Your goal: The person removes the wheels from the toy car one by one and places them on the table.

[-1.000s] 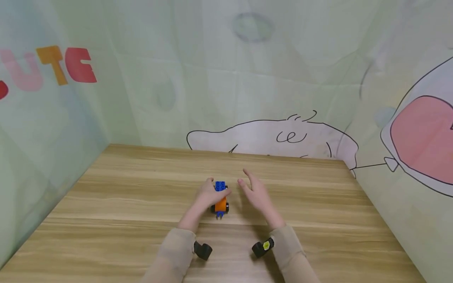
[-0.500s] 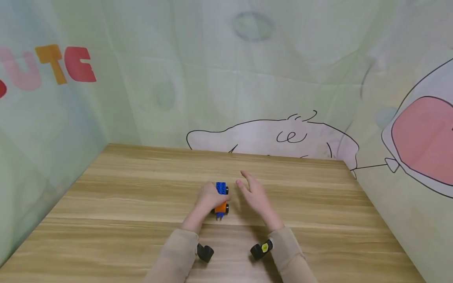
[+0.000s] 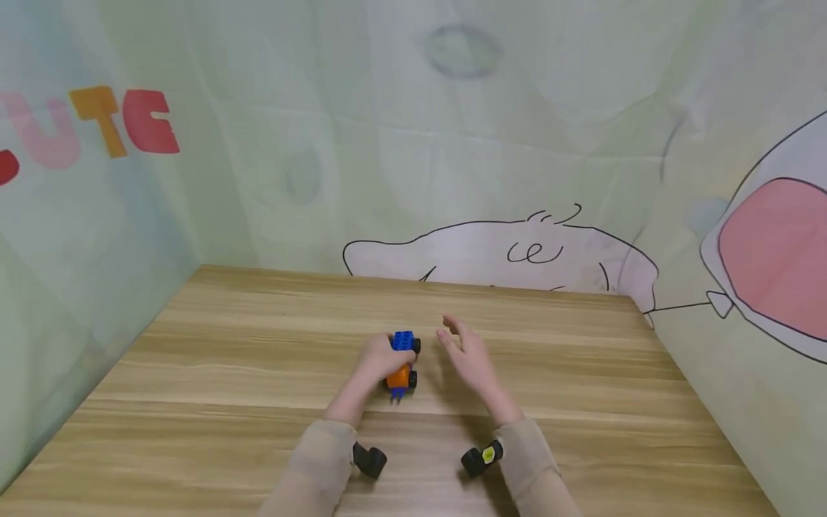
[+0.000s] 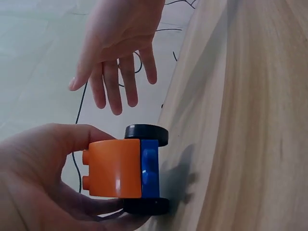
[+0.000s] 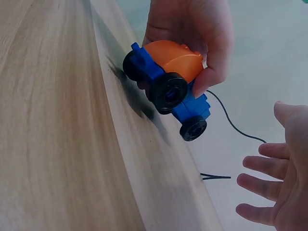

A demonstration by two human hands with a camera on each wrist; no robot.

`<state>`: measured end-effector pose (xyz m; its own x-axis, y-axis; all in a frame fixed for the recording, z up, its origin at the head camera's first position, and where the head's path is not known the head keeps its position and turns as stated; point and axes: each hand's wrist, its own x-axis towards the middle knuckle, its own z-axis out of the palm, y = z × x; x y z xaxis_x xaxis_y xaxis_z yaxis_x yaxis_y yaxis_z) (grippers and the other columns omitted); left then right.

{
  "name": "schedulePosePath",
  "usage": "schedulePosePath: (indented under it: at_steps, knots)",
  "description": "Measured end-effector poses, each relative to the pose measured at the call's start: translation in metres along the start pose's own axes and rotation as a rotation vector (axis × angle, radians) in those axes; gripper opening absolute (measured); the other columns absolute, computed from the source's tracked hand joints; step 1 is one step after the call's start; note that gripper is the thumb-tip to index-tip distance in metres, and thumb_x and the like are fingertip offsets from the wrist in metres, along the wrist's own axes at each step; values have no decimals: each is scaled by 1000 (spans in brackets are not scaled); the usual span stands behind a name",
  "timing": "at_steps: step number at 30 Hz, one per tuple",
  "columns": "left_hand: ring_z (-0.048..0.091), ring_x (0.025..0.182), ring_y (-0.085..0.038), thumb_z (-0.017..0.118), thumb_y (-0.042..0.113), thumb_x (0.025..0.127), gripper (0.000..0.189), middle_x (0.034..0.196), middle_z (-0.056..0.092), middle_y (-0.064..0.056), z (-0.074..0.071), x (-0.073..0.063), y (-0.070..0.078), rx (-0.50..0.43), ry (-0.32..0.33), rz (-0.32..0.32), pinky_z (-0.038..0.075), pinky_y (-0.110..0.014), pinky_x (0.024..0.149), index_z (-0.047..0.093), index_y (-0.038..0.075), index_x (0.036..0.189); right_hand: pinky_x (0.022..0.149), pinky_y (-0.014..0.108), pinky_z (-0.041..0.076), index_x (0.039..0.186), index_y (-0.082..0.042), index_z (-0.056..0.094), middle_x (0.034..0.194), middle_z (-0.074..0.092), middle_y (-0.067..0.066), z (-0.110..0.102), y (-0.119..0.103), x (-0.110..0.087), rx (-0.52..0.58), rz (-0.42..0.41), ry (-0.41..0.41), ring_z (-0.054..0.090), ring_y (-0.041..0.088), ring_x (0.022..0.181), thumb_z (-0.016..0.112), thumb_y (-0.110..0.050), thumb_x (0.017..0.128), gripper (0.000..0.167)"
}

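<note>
My left hand (image 3: 375, 360) grips a small toy car (image 3: 398, 378) made of building blocks, thumb on one side and fingers on the other. An orange rounded block (image 4: 115, 168) sits on the car's blue base, which has black wheels (image 5: 168, 91). Blue studs show at its far end, and a blue forked piece juts from its near end. In the right wrist view the car is tilted, with its shadow on the table beside it. My right hand (image 3: 470, 360) is held just right of the car, fingers extended and apart from it, palm facing it.
The wood-grain table (image 3: 258, 345) spreads around both hands. A printed cloth backdrop (image 3: 291, 143) stands along its back and sides. Both wrists carry black cameras, such as the left wrist camera (image 3: 370, 460).
The left thumb and fingers have closed round the car. Its near end has swung slightly left, and the car now sits a little askew. The right hand has barely moved.
</note>
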<state>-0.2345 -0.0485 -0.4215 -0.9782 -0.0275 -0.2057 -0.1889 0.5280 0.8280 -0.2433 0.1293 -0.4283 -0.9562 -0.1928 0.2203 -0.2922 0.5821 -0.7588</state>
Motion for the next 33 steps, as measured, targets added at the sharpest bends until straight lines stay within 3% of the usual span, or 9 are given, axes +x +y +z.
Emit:
schedulePosePath:
  at_steps: [5, 14, 21, 28, 33]
  knots:
    - [59, 114, -38, 65, 19, 81, 72, 136, 52, -30, 0, 2, 2, -111, -11, 59, 52, -48, 96, 39, -9, 142, 100, 53, 47, 134, 4, 52, 130, 61, 22, -3, 0, -1, 16, -3, 8, 58, 38, 119, 48, -30, 103, 46]
    - [55, 123, -42, 60, 15, 82, 74, 147, 42, -28, 0, 4, 3, -281, -48, 158, 50, -48, 99, 32, -8, 147, 91, 48, 54, 124, 4, 59, 108, 70, 20, -2, 1, 0, 96, 3, 6, 67, 34, 100, 45, -27, 104, 39]
    - [44, 133, -47, 58, 13, 85, 72, 148, 38, -33, -2, 8, 2, -303, -115, 207, 41, -53, 108, 28, -10, 147, 75, 36, 54, 114, 4, 62, 96, 69, 18, -3, -1, 1, 159, 56, 1, 66, 28, 85, 44, -24, 105, 36]
    - [40, 135, -48, 57, 10, 83, 75, 149, 35, -34, 1, 9, 2, -331, -159, 221, 37, -56, 109, 26, -11, 148, 78, 49, 55, 106, 4, 62, 95, 69, 20, -3, -3, 1, 222, 88, -9, 65, 27, 82, 38, -22, 106, 36]
    - [43, 133, -48, 58, 9, 82, 75, 148, 36, -34, 1, 7, 2, -338, -177, 230, 39, -55, 108, 28, -10, 148, 72, 44, 55, 100, 4, 62, 90, 69, 21, -2, -5, 1, 228, 65, -15, 64, 24, 77, 39, -21, 106, 35]
